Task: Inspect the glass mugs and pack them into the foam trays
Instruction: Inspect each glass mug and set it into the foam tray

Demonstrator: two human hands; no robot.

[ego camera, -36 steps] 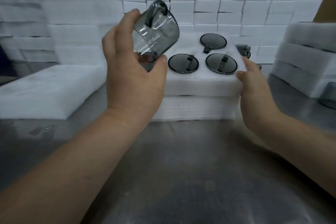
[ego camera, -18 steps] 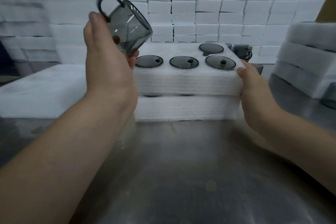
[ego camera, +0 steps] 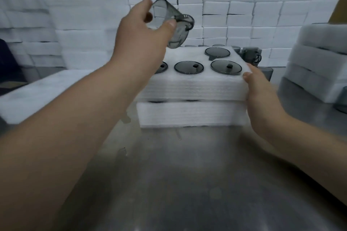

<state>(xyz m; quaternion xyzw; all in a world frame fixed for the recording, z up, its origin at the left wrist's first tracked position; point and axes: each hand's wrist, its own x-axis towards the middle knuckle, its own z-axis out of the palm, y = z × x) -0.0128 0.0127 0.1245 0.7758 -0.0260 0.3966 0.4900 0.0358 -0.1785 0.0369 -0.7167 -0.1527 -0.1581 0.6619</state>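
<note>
Glass mug point(ego camera: 174, 24) is being inspected in curled left fingers point(ego camera: 144, 5), right fingers point(ego camera: 247, 77) gripping the foam tray point(ego camera: 191, 86); next, probably careful lowering into it.

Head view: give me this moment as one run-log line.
left hand grips glass mug, tilted above foam tray | right hand holds tray's right edge | packed mugs in tray

Four packed mugs point(ego camera: 188, 67), two stacked trays point(ego camera: 191, 88)

Noted from my station: left hand point(ego camera: 139, 30) and right hand point(ego camera: 262, 95) both bare, forearms bare to the frame edge. Thumbnails short. Finer detail blurred.
</note>
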